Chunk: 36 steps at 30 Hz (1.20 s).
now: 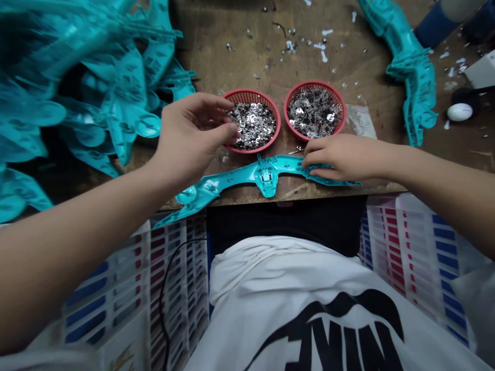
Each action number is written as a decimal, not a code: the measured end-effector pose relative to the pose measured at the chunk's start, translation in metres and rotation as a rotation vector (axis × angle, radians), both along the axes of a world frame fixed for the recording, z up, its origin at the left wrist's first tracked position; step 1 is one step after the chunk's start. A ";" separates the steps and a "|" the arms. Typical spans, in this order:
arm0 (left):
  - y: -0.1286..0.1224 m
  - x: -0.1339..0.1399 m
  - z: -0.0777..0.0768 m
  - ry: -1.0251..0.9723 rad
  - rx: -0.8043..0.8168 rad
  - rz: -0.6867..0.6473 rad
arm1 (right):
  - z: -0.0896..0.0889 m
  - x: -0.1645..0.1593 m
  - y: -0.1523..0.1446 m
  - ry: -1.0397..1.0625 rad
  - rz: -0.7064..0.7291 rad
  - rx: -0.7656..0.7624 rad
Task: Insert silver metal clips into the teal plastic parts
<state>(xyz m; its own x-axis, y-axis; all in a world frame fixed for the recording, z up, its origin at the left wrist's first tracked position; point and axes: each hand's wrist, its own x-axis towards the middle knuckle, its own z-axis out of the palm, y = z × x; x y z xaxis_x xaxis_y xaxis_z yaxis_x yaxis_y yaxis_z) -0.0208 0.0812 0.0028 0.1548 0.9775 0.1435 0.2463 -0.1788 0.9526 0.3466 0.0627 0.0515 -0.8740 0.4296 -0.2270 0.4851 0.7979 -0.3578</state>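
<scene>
I'd steady the teal frame (pixel 266 178), right hand (pixel 334 156) curled over its three-o'clock end; can't tell if half-curled left hand (pixel 189 135) holds anything.

You can read 1 word, the brand name "NIKE" (pixel 350 350), in 4 bold black capitals across the front of your white shirt (pixel 270 278). From your own viewpoint the letters stand upside down, slanting a little, and the lower edge of the view cuts into them. Next to the name on the cloth runs the brand's black swoosh (pixel 325 309). At the lower left, some brownish-yellow marks (pixel 122 359) on a white surface (pixel 133 330) may be writing, but you cannot make them out.
</scene>
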 end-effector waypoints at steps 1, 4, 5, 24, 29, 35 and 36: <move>-0.001 0.000 0.002 0.008 -0.007 0.011 | 0.000 0.000 0.000 0.004 0.004 0.004; -0.006 0.003 0.009 0.045 -0.007 0.064 | 0.001 0.000 -0.001 0.011 0.007 0.013; -0.007 0.004 0.011 0.054 0.000 0.074 | 0.000 0.000 -0.001 0.013 0.008 0.015; -0.005 0.000 0.008 0.046 -0.059 0.016 | 0.001 0.000 -0.001 -0.004 0.022 0.041; -0.005 0.001 0.008 0.013 -0.108 -0.018 | 0.002 -0.002 -0.002 -0.051 0.008 0.048; -0.007 0.007 0.008 -0.005 -0.119 0.015 | 0.003 -0.001 -0.002 -0.050 0.006 0.052; -0.008 0.007 0.008 -0.008 -0.118 0.009 | 0.003 -0.001 -0.002 -0.047 0.004 0.053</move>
